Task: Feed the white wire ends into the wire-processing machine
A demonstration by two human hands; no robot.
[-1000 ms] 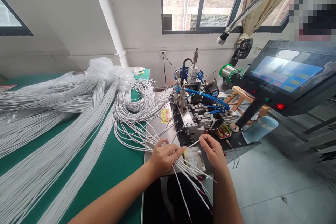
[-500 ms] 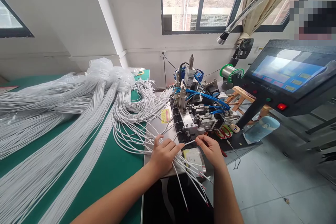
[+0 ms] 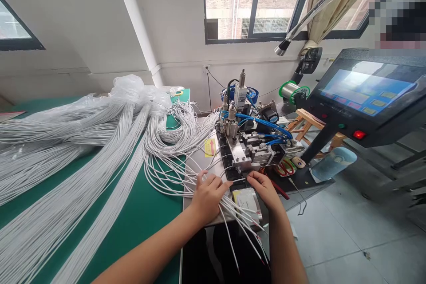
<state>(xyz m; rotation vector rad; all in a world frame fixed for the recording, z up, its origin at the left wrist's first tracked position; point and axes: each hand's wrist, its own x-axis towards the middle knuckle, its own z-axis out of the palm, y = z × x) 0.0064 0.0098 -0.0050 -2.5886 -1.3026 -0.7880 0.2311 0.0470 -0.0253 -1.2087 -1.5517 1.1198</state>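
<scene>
My left hand (image 3: 207, 195) rests fingers closed over a fan of thin white wires (image 3: 244, 226) with red tips that hang off the table's front edge. My right hand (image 3: 264, 188) pinches one white wire between thumb and forefinger, right at the front of a small metal machine (image 3: 248, 144) with blue air hoses. The wire's end lies low between my two hands, by the machine's black base. A small clear packet (image 3: 246, 199) lies on the metal plate just under my right hand.
Big bundles of white wires (image 3: 83, 155) spread over the green table (image 3: 146, 213) to the left. A touchscreen control panel (image 3: 366, 93) stands at right, with a solder spool (image 3: 289, 91), red-handled scissors (image 3: 282, 167) and a wooden stool behind the machine.
My right hand has moved down and forward with the single wire, from mid-air to the front of the machine. My left hand has stayed on the wire fan.
</scene>
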